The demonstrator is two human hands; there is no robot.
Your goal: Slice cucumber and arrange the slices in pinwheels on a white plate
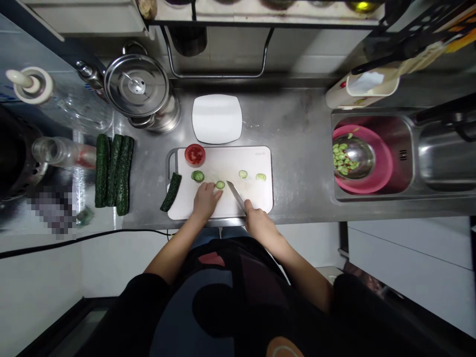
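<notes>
Stainless-steel counter (301,148), grey, set against a pale tiled wall (234,47). Upon it is laid one white rectangular cutting board (230,161) with a grey handle at its left end.

On the board: one small round red item with a mottled deep-red middle (195,155), dish or cut fruit cannot be told; one small cluster of green-rimmed cucumber slices (198,176); two single pale slices, set apart towards the right; one further pale cucumber slice (220,184), placed near the middle. One cut length of dark green cucumber (171,192) is laid across the left edge.

Left hand (206,201): rested over the board, thumb parted from the fingers, fingertips just beside the middle slice; whether it is touched cannot be told.

Right hand (258,221): closed around the handle of one steel-bladed knife (236,195), whose tip is pointed towards that same slice.

Behind the board, one white plate with rounded corners (217,119). To the left, three whole dark green cucumbers (114,171), laid side by side; beyond them, one lidded steel pot (159,111). To the right, one pink basin (386,163), held in the steel sink.
</notes>
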